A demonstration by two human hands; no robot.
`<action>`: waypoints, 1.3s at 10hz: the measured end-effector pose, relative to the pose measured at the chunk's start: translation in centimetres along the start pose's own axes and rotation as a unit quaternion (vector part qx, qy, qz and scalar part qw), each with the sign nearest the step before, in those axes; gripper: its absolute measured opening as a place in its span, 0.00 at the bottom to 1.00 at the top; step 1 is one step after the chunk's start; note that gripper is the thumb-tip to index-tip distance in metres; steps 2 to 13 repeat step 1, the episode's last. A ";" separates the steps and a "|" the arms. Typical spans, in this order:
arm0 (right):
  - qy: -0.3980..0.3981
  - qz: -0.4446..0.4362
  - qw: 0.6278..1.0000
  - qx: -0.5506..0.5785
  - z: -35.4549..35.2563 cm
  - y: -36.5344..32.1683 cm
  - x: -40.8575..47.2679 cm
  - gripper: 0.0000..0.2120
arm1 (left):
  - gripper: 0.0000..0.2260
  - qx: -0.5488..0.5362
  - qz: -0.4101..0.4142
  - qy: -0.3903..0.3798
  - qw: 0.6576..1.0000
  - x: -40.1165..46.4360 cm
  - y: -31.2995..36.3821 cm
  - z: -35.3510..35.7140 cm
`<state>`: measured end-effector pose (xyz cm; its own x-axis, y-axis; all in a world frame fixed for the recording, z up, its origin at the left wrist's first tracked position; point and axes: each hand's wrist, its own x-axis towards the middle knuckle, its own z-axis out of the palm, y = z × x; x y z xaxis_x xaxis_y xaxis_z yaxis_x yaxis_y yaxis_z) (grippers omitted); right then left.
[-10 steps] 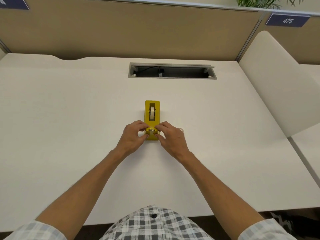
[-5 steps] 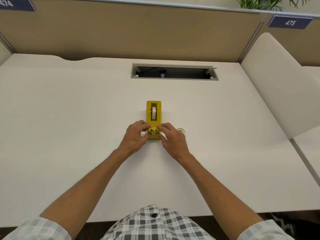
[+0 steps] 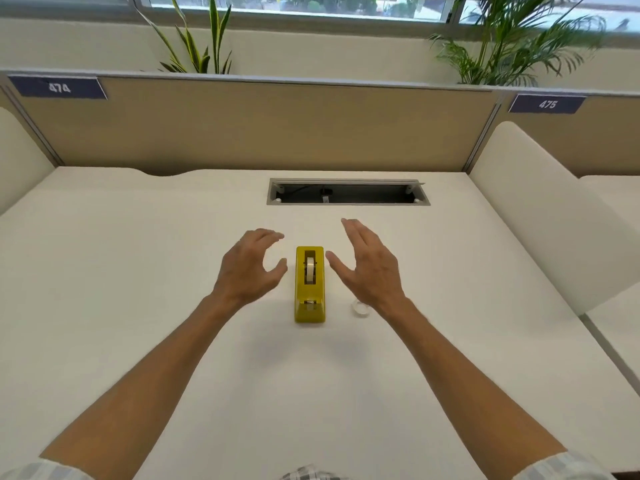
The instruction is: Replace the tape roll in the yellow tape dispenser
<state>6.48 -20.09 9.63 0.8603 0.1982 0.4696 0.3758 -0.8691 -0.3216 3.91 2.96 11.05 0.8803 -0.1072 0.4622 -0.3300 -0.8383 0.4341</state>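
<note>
At frame centre the yellow tape dispenser [image 3: 310,285] cradles a tape roll [image 3: 310,270] (upright), flanked by the left hand [image 3: 249,268] and right hand [image 3: 370,268], fingers apart, touching nothing.

Two readable signs, both dark blue plates [image 3: 58,87] with white numerals, fixed along top edge of tan partition [image 3: 263,126]. Left plate read "474". Right plate [image 3: 547,104] read "475". No other legible text, brand or label anywhere.
</note>
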 end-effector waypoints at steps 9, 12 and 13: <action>0.018 -0.023 0.998 -0.050 -3.9 0.3 4.3 0.39 | 0.27 0.070 0.065 0.074 0.993 5.2 0.8 -4.7; 0.018 -0.023 0.998 -0.050 -3.9 0.3 4.3 0.39 | 0.27 0.070 0.065 0.074 0.993 5.2 0.8 -4.7; 0.018 -0.023 0.998 -0.050 -3.9 0.3 4.3 0.39 | 0.27 0.070 0.065 0.074 0.993 5.2 0.8 -4.7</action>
